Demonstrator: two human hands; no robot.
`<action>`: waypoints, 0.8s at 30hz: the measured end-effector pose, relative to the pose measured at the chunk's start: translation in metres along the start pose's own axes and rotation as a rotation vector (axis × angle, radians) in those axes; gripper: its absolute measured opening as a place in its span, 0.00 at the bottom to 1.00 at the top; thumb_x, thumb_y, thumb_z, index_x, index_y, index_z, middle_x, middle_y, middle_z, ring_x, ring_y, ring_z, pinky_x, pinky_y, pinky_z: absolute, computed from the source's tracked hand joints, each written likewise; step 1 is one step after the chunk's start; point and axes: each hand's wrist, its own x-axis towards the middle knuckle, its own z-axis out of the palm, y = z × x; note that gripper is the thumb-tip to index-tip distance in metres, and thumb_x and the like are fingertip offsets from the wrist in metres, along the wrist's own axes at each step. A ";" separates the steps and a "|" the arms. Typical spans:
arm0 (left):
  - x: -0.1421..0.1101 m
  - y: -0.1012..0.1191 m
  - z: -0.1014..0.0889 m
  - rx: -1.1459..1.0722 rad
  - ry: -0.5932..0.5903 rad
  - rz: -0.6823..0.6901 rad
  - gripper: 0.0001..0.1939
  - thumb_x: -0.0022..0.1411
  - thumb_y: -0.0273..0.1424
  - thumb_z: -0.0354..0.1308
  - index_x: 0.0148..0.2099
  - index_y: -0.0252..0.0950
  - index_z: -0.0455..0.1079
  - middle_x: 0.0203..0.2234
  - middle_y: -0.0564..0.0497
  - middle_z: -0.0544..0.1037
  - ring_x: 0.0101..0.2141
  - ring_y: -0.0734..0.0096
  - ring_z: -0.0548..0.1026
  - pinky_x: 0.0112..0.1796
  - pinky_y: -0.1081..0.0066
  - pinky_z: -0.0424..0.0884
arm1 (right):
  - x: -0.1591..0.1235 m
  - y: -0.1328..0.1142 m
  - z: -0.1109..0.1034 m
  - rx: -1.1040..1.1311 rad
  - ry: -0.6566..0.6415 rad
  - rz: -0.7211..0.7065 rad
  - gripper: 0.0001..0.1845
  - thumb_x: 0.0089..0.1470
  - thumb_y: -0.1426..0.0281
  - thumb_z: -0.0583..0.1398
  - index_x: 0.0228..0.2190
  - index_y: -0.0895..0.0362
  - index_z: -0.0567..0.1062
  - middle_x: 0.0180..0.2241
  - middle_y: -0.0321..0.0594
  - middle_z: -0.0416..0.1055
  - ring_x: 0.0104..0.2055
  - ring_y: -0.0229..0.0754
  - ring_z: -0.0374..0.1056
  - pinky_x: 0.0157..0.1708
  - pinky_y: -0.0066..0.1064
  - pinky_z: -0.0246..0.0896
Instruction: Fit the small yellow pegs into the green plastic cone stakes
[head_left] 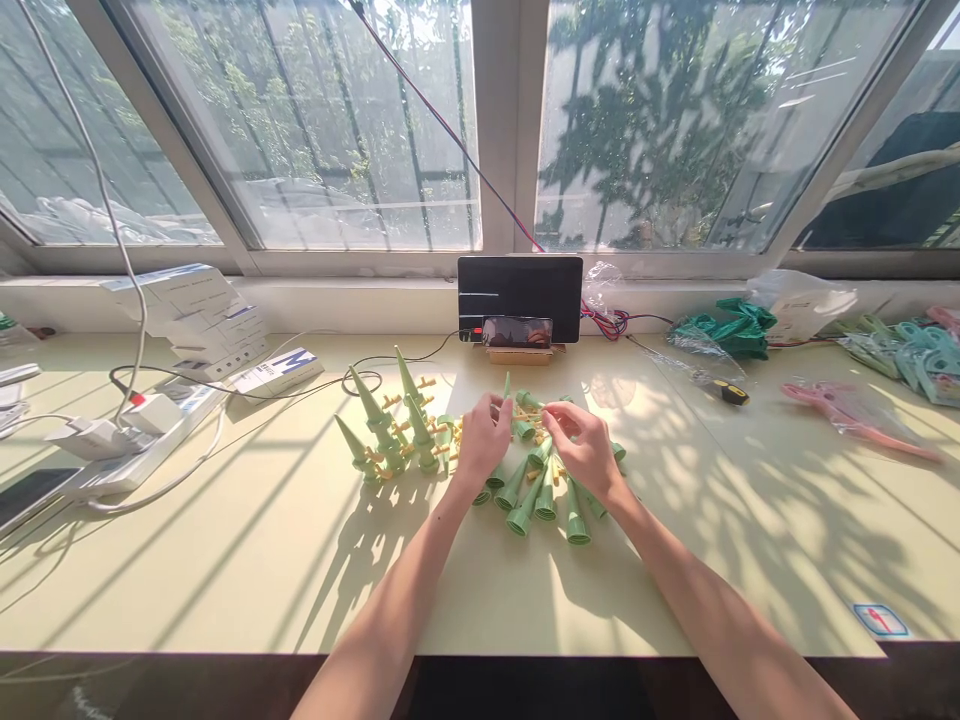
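- Two bare forearms are extending from the lower edge of the frame, angling inward and converging at the centre over a pale table (225, 590).
- The left hand (486, 432) is sitting just left of centre, back of the hand upward, fingers curling inward; its grip is clamping on a slender green cone (508, 384), whose tip is pointing upward above the fingers.
- The right hand (583, 445) is facing it from just right of centre, wrist bending toward the left, thumb and forefinger drawn close together beside small yellow parts; whether they are pinching one, the view cannot tell.
- Loose green cones (576, 522) are lying on their sides below and between the hands, several of them showing hollow wide ends toward the lower edge of the frame.
- Upright green spikes (390, 440) bearing yellow pegs are standing in a cluster left of the left hand, casting long shadows toward the lower left.
- A dark tablet (520, 285) is standing at upper centre, with a phone (517, 332) leaning before it.
- A power strip (142, 455) is lying at the left of the frame, plugs and cables attaching to it.
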 end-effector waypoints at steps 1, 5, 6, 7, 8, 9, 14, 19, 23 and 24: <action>0.000 0.000 0.000 0.005 -0.001 0.008 0.13 0.69 0.40 0.51 0.34 0.39 0.66 0.19 0.54 0.73 0.21 0.70 0.71 0.27 0.71 0.59 | 0.000 0.001 0.000 -0.004 -0.004 -0.003 0.13 0.60 0.60 0.59 0.35 0.56 0.79 0.33 0.42 0.79 0.31 0.42 0.74 0.31 0.31 0.68; -0.001 0.000 0.000 0.017 -0.013 0.039 0.15 0.69 0.41 0.50 0.34 0.38 0.68 0.19 0.54 0.73 0.22 0.69 0.71 0.27 0.70 0.59 | 0.000 0.002 0.000 -0.017 -0.007 0.009 0.14 0.60 0.59 0.59 0.35 0.55 0.79 0.33 0.43 0.79 0.31 0.43 0.74 0.31 0.33 0.69; -0.001 0.000 0.000 0.019 -0.015 0.046 0.15 0.69 0.41 0.50 0.34 0.38 0.68 0.19 0.54 0.72 0.22 0.69 0.71 0.27 0.70 0.59 | 0.000 0.002 0.000 -0.018 -0.007 0.013 0.14 0.60 0.59 0.59 0.34 0.55 0.79 0.33 0.43 0.79 0.31 0.44 0.74 0.31 0.33 0.69; -0.001 -0.001 0.000 0.022 -0.016 0.053 0.15 0.69 0.41 0.50 0.35 0.39 0.69 0.19 0.54 0.72 0.22 0.69 0.71 0.27 0.71 0.59 | 0.000 0.003 0.000 -0.017 -0.011 0.018 0.14 0.59 0.59 0.59 0.34 0.55 0.79 0.33 0.43 0.80 0.31 0.44 0.74 0.31 0.33 0.69; -0.001 -0.001 0.000 0.023 -0.017 0.059 0.15 0.69 0.42 0.50 0.35 0.39 0.69 0.19 0.54 0.72 0.22 0.70 0.70 0.27 0.71 0.59 | 0.000 0.003 0.000 -0.013 -0.017 0.022 0.14 0.59 0.59 0.59 0.34 0.55 0.79 0.33 0.43 0.80 0.32 0.44 0.74 0.31 0.33 0.69; -0.001 -0.001 0.001 0.023 -0.018 0.066 0.15 0.69 0.42 0.50 0.35 0.39 0.69 0.18 0.55 0.72 0.21 0.70 0.70 0.27 0.71 0.59 | 0.000 0.003 0.001 -0.008 -0.025 0.024 0.14 0.59 0.59 0.60 0.34 0.55 0.79 0.33 0.43 0.80 0.32 0.44 0.74 0.31 0.33 0.69; -0.003 0.000 0.002 -0.016 -0.035 0.079 0.15 0.69 0.42 0.50 0.35 0.38 0.69 0.18 0.55 0.70 0.21 0.72 0.67 0.26 0.71 0.59 | -0.001 0.003 0.001 0.023 -0.057 0.019 0.14 0.60 0.59 0.60 0.35 0.56 0.79 0.34 0.44 0.79 0.32 0.45 0.74 0.31 0.34 0.69; -0.004 0.003 0.002 -0.051 -0.055 0.079 0.15 0.68 0.43 0.51 0.35 0.38 0.68 0.17 0.56 0.68 0.20 0.73 0.65 0.25 0.72 0.59 | -0.001 0.005 0.000 0.041 -0.088 0.017 0.15 0.60 0.58 0.60 0.37 0.57 0.79 0.34 0.44 0.79 0.32 0.44 0.74 0.31 0.34 0.69; -0.004 0.003 0.002 -0.065 -0.058 0.073 0.16 0.68 0.44 0.51 0.35 0.38 0.69 0.17 0.56 0.68 0.20 0.73 0.65 0.26 0.72 0.59 | -0.001 0.005 0.000 0.059 -0.113 0.029 0.15 0.60 0.59 0.59 0.38 0.56 0.78 0.36 0.44 0.79 0.33 0.44 0.74 0.32 0.35 0.70; -0.004 0.003 0.002 -0.065 -0.061 0.072 0.16 0.68 0.44 0.51 0.35 0.38 0.69 0.17 0.57 0.68 0.20 0.73 0.65 0.26 0.72 0.59 | -0.001 0.005 0.000 0.058 -0.115 0.032 0.14 0.60 0.59 0.59 0.38 0.56 0.78 0.37 0.45 0.79 0.33 0.44 0.74 0.32 0.35 0.71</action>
